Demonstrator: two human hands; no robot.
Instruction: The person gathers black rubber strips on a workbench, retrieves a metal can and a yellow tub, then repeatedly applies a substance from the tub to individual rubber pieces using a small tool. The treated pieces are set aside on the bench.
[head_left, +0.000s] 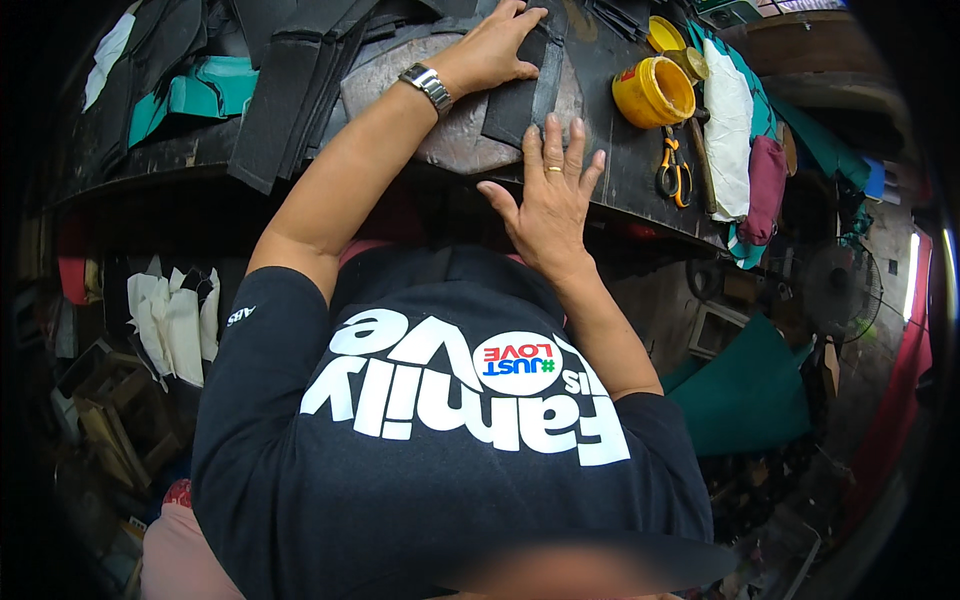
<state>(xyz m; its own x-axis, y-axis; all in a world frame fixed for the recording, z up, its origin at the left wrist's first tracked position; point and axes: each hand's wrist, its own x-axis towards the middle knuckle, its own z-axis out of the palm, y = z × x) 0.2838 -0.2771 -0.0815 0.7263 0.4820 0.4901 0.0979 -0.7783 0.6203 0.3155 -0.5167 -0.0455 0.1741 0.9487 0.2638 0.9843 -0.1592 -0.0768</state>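
My left hand [492,52], with a metal watch on its wrist, reaches over the far part of a black strip of sheet material [513,108]. Its fingers are stretched out, the tips on or beside the strip's far end. Nearer the table's front edge, my right hand [556,195] lies with fingers spread, a ring on one of them. Its fingertips rest at the strip's near end. Under the strip is a flat, greyish-brown slab [437,135] with a worn surface. Neither hand has its fingers wrapped round anything.
Stacked black sheet pieces [290,100] and a teal piece [222,88] lie to the left. On the right are a yellow tub [653,92], orange-handled scissors [674,175], a white cloth roll [728,130] and a maroon roll [766,190]. A fan [845,290] stands beyond.
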